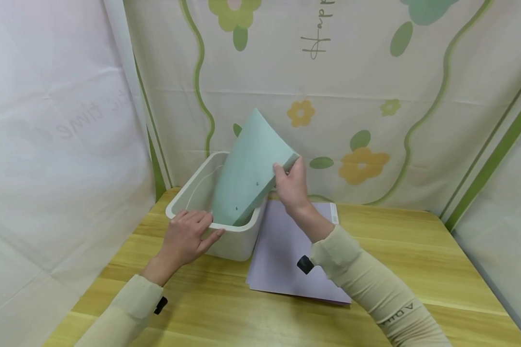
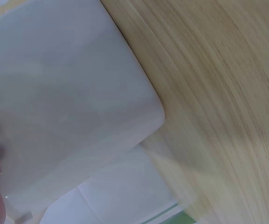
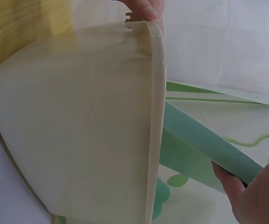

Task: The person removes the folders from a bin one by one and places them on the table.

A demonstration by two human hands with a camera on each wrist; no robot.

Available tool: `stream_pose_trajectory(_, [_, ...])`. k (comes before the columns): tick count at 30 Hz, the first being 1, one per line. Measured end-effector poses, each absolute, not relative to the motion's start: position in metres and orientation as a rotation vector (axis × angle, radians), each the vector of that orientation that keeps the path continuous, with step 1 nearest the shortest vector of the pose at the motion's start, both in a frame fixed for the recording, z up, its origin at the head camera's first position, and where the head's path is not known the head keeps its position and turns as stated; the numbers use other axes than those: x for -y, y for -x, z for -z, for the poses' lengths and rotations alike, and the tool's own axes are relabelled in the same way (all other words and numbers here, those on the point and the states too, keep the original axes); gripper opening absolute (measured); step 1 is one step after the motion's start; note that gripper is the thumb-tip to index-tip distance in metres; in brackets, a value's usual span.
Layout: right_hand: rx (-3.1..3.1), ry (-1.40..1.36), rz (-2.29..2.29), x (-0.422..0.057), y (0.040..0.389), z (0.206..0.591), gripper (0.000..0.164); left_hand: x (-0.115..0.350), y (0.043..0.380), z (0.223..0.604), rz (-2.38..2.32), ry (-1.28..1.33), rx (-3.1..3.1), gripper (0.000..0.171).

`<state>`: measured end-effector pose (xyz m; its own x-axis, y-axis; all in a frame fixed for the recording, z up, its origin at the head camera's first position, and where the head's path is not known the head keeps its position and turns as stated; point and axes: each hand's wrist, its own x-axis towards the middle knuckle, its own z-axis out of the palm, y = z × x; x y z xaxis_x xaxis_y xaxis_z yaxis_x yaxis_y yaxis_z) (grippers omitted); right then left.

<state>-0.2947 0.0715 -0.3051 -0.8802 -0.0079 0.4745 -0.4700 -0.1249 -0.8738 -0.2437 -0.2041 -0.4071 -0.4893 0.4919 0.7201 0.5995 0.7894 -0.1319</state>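
Note:
A mint-green file folder (image 1: 247, 161) with a spine and two small rivets leans, slightly bowed, with its lower end inside a white plastic bin (image 1: 234, 244). My right hand (image 1: 293, 187) pinches the folder's upper right corner by the spine, thumb on the near side. On the bin's near left rim, my left hand (image 1: 185, 236) grips with fingers over the edge and thumb along the front. In the right wrist view the folder (image 3: 209, 144) slants out past the rim. The left wrist view shows mostly the bin's outer wall (image 2: 78, 88); the folder's bottom is hidden.
Light purple folders (image 1: 280, 262) lie stacked flat on the wooden table (image 1: 208, 308), right beside the bin, with a white label (image 1: 334, 213) at the far corner. A flower-patterned curtain (image 1: 260, 82) hangs behind the table, and pale fabric walls flank both sides.

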Motion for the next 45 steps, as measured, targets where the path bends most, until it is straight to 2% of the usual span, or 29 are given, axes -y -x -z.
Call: stream_pose_trajectory(45, [1.768, -0.457, -2.147, -0.103, 0.301, 0.287, 0.041, 0.207, 0.247, 0.410, 0.182, 0.816, 2.170, 0.057])
